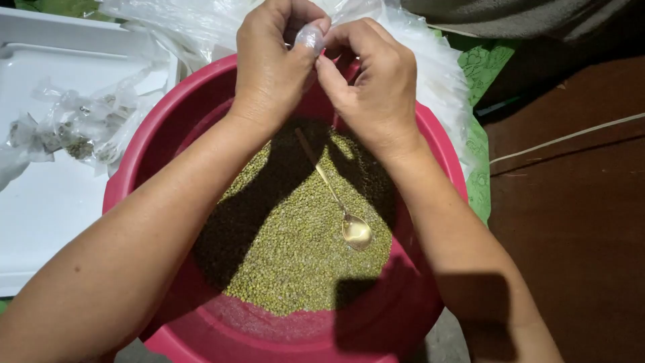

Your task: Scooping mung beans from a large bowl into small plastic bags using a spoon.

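Observation:
Both of my hands are raised over the far rim of a big pink basin. My left hand and my right hand pinch the same small clear plastic bag between their fingertips. What is inside the bag is hidden by my fingers. The basin holds a layer of small green beans. A gold metal spoon lies on the beans with its bowl toward me, untouched.
A white tray sits to the left with several small tied bags of beans on it. A heap of clear plastic bags lies behind the basin. Green patterned cloth and dark brown floor are on the right.

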